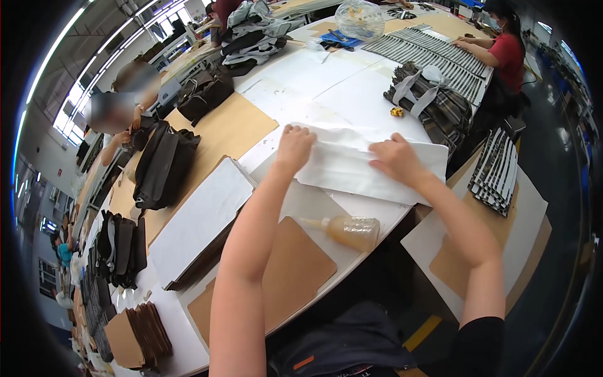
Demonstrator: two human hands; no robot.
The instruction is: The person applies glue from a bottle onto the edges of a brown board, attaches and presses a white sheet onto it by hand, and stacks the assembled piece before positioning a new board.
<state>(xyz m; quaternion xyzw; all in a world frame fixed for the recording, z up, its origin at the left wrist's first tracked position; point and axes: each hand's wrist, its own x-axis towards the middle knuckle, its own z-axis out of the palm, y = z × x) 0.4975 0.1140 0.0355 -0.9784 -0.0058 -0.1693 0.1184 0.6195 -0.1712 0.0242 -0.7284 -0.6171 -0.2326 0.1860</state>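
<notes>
- Sheet (345, 168), off centre toward 2 o'clock, could crease if the hands pull unevenly.
- Bottle (358, 233), on its side at the sheet's 6 o'clock, could roll off if nudged.
- Left hand (296, 149) curls at the sheet's 10 o'clock, right hand (398, 161) bends at 2; blurred fingertips: cannot tell whether they grip.
- Sheet's underside: hidden.

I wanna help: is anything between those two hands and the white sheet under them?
Nothing visible: the left hand and right hand both seem to touch the white sheet. The bottle lies apart from it, not between.
</notes>
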